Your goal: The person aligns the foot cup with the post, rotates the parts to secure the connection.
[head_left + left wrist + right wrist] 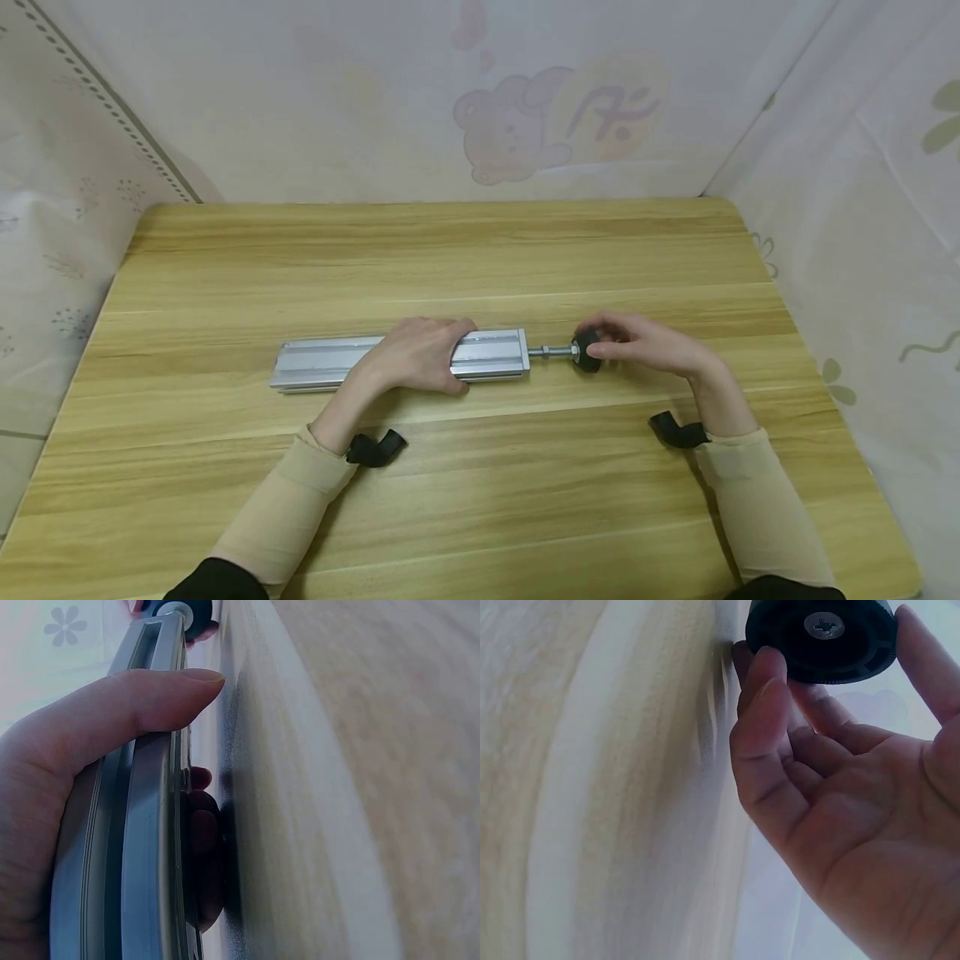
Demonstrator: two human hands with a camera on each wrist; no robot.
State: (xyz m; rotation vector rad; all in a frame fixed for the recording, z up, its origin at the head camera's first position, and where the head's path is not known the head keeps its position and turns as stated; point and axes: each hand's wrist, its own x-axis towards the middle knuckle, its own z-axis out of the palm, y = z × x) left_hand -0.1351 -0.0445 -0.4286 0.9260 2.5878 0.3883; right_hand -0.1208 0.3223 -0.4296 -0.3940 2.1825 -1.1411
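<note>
A silver slotted aluminium profile (491,354) lies lengthwise across the table. My left hand (416,354) grips it from above, thumb on the near side and fingers curled over the far side, as the left wrist view shows. From its right end a threaded rod (555,352) with nuts sticks out. On the rod's tip sits a round black levelling foot (587,350). My right hand (652,342) holds that foot by its edge between thumb and fingers. In the right wrist view, the underside of the foot (825,645) shows a cross-head screw at its centre.
The wooden table (465,517) has rounded corners and spreads out around the profile. Pale printed cloth (337,100) hangs behind it and at both sides. A black camera mount (377,448) juts from the left wrist, and another black mount (678,431) from the right.
</note>
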